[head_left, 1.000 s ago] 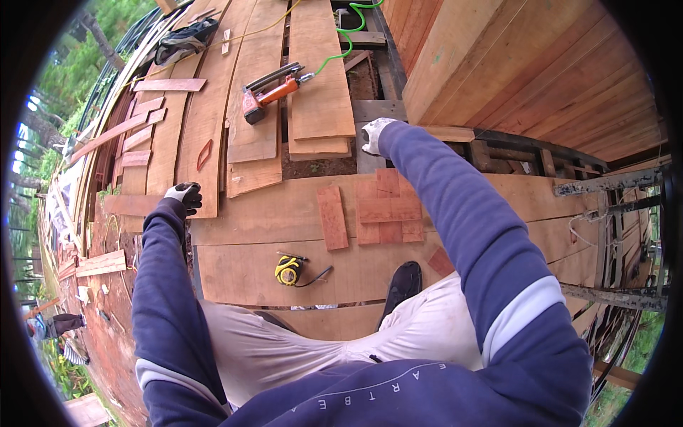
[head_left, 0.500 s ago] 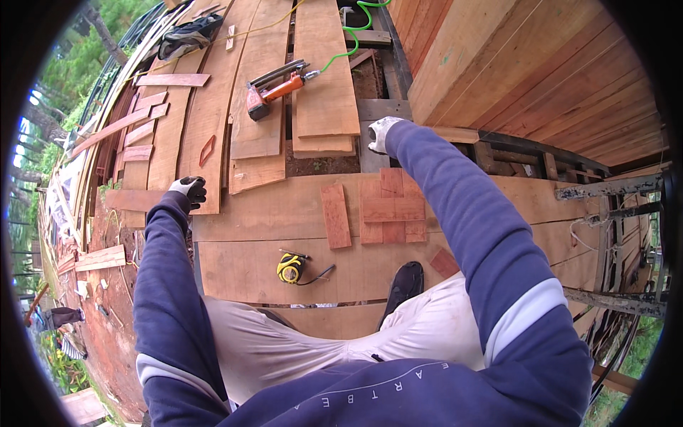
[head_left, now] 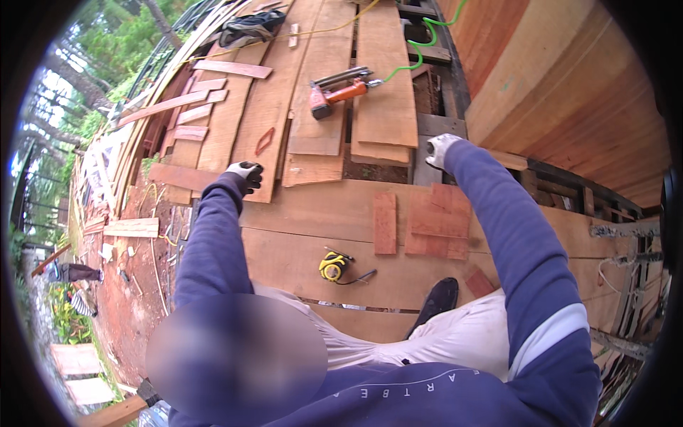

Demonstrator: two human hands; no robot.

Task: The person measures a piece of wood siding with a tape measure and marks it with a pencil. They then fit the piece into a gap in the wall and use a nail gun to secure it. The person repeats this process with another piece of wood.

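Both my arms reach forward and apart, in blue sleeves. My left hand (head_left: 246, 176), in a white and dark glove, is curled into a fist over the near end of a long plank, close to a small red diamond-shaped loop (head_left: 265, 141). My right hand (head_left: 440, 151), gloved too, is closed above the gap beside the boards; nothing shows in it. Below it lies a group of overlapping short reddish boards (head_left: 437, 224), with a single reddish board (head_left: 385, 223) to their left. A yellow and black tape measure (head_left: 332, 266) sits on the planks before me.
An orange nail gun (head_left: 337, 97) on a green coiled air hose (head_left: 416, 51) lies across the planks ahead. Open gaps (head_left: 377, 169) show between boards. A timber wall (head_left: 562, 92) rises at right. Offcuts (head_left: 188, 133) lie at left, with a person (head_left: 75, 272) farther out.
The view has swung left, so the planks and tools appear farther right. Both fists keep much the same place over the boards. A round blur now covers part of the lower left.
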